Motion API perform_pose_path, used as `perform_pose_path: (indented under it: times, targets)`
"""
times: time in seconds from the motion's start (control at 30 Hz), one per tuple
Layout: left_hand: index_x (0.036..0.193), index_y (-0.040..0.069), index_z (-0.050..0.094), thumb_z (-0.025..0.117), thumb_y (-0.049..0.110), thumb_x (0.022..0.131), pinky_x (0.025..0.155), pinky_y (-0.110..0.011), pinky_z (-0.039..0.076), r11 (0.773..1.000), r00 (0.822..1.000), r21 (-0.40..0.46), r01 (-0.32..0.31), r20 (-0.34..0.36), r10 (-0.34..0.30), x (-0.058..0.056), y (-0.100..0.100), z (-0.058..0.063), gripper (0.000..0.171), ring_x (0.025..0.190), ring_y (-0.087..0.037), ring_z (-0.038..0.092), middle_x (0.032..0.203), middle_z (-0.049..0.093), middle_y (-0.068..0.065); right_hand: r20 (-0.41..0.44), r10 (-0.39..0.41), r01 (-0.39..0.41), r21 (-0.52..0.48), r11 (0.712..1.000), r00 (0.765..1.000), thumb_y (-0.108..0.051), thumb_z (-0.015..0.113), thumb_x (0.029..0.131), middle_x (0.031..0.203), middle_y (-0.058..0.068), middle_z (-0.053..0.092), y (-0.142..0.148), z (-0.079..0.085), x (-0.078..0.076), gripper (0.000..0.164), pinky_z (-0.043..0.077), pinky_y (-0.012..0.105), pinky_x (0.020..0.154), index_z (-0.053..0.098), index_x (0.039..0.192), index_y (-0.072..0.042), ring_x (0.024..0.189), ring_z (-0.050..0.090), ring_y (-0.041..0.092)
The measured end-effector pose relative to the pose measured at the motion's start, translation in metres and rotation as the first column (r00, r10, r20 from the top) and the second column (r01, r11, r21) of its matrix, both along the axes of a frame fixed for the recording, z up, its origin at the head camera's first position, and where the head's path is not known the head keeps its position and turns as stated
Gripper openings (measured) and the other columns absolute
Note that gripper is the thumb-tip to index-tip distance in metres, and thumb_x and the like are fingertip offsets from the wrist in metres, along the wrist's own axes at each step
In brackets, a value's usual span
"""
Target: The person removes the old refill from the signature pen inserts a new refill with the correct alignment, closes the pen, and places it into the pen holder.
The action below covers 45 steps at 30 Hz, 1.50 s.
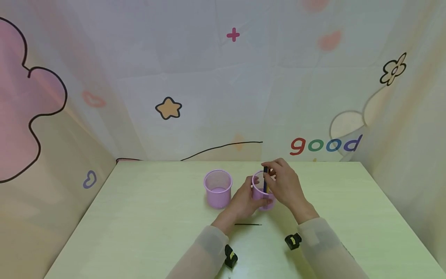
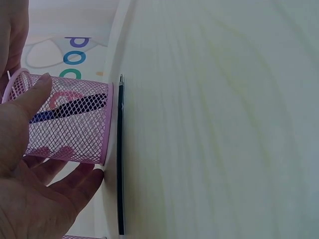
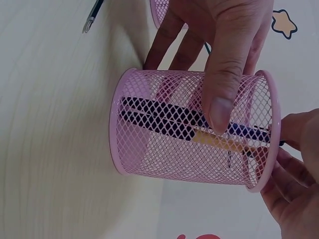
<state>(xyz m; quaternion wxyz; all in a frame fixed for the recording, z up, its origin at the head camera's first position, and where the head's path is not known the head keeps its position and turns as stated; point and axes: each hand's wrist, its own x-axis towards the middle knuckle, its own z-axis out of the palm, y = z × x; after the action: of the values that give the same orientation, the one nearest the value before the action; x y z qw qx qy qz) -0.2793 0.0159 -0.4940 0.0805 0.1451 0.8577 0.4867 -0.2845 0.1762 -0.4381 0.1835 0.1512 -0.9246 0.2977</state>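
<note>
My left hand [image 1: 242, 203] grips a pink mesh pen holder [image 3: 164, 172] round its side, its thumb [image 3: 221, 112] pressed against the mesh. The holder stands upright on the table. Over its rim, my right hand [image 1: 285, 184] pinches the top of a blue pen [image 1: 265, 180] with a black lower part, which stands inside. Close beside that pen, a yellow one [image 3: 214, 140] with a black lower part shows through the mesh; whether the fingers also hold it is hard to tell. A thin black pen [image 1: 248, 224] lies on the table near the left wrist.
Left of the gripped holder stands a second pink mesh pen holder [image 1: 218, 198]. The pale wood-grain table [image 1: 146, 224] ends at a printed curtain [image 1: 195, 89] behind and at the sides. Black wrist cameras [image 1: 293, 241] sit at both sleeves.
</note>
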Motion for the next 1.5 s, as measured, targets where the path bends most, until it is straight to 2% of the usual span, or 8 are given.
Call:
perform_pose_path:
  times: [0.2, 0.33, 0.43, 0.63, 0.97, 1.27, 1.5]
  targets:
    - [0.158, 0.016, 0.031, 0.082, 0.045, 0.088, 0.114, -0.045, 0.045, 1.000, 1.000, -0.001, -0.002, 0.003, 0.002, 0.0007, -0.0008, 0.0003, 0.091, 0.133, -0.024, 0.058, 0.149, 0.057, -0.010, -0.029, -0.026, 0.027, 0.032, 0.999, 0.999, -0.013, 0.067, 0.099, 0.115, 0.014, 0.063, -0.0014, 0.0014, -0.0024, 0.024, 0.058, 0.048, 0.085, 0.075, 0.121, -0.006, 0.102, 0.066, 0.032]
    - [0.157, 0.016, 0.031, 0.082, 0.045, 0.088, 0.114, -0.045, 0.044, 1.000, 1.000, -0.001, -0.002, 0.004, 0.002, 0.0007, -0.0009, -0.0009, 0.091, 0.133, -0.024, 0.057, 0.150, 0.056, -0.010, -0.060, -0.041, 0.046, 0.093, 0.995, 0.997, -0.014, 0.066, 0.099, 0.121, 0.016, 0.063, -0.0017, 0.0016, -0.0043, 0.025, 0.054, 0.048, 0.088, 0.076, 0.121, -0.006, 0.107, 0.057, 0.035]
    - [0.158, 0.017, 0.030, 0.082, 0.046, 0.088, 0.115, -0.046, 0.044, 1.000, 1.000, -0.003, -0.002, 0.004, 0.002, 0.0000, -0.0004, -0.0015, 0.092, 0.134, -0.025, 0.057, 0.151, 0.055, -0.010, -0.075, -0.048, 0.058, 0.138, 0.989, 0.996, -0.013, 0.065, 0.099, 0.130, 0.016, 0.063, -0.0010, 0.0015, -0.0050, 0.027, 0.050, 0.053, 0.095, 0.075, 0.124, -0.007, 0.116, 0.054, 0.039]
    - [0.159, 0.017, 0.029, 0.082, 0.048, 0.087, 0.115, -0.046, 0.044, 1.000, 1.000, 0.010, 0.000, 0.009, 0.000, -0.0002, 0.0013, -0.0018, 0.094, 0.134, -0.025, 0.057, 0.151, 0.055, -0.010, -0.041, -0.035, 0.042, 0.182, 0.982, 0.999, -0.012, 0.062, 0.101, 0.143, 0.013, 0.061, -0.0003, -0.0006, -0.0064, 0.032, 0.044, 0.060, 0.104, 0.069, 0.131, -0.007, 0.131, 0.050, 0.042]
    - [0.159, 0.016, 0.029, 0.081, 0.048, 0.088, 0.115, -0.046, 0.044, 1.000, 1.000, 0.005, -0.002, 0.006, 0.002, 0.0004, 0.0026, -0.0021, 0.094, 0.135, -0.024, 0.057, 0.152, 0.055, -0.010, 0.014, -0.028, 0.026, 0.146, 0.989, 0.999, -0.012, 0.059, 0.102, 0.144, 0.014, 0.061, 0.0003, -0.0038, -0.0061, 0.035, 0.042, 0.062, 0.107, 0.066, 0.136, -0.008, 0.133, 0.049, 0.041]
    - [0.161, 0.017, 0.028, 0.082, 0.048, 0.087, 0.115, -0.047, 0.044, 1.000, 1.000, 0.005, -0.009, 0.015, 0.009, -0.0007, 0.0012, -0.0026, 0.097, 0.135, -0.025, 0.057, 0.152, 0.055, -0.010, -0.006, 0.001, -0.001, 0.079, 0.997, 1.000, -0.007, 0.059, 0.101, 0.142, 0.017, 0.061, 0.0010, -0.0054, -0.0063, 0.035, 0.044, 0.061, 0.109, 0.065, 0.135, -0.006, 0.130, 0.052, 0.042]
    - [0.162, 0.016, 0.029, 0.089, 0.038, 0.082, 0.116, -0.045, 0.044, 0.999, 1.000, 0.028, -0.018, 0.003, 0.018, -0.0014, -0.0015, -0.0021, 0.102, 0.134, -0.024, 0.057, 0.152, 0.054, -0.009, -0.012, 0.025, -0.024, 0.040, 0.999, 1.000, -0.005, 0.061, 0.099, 0.142, 0.018, 0.059, 0.0011, -0.0071, -0.0068, 0.034, 0.046, 0.060, 0.106, 0.065, 0.133, -0.004, 0.127, 0.052, 0.042]
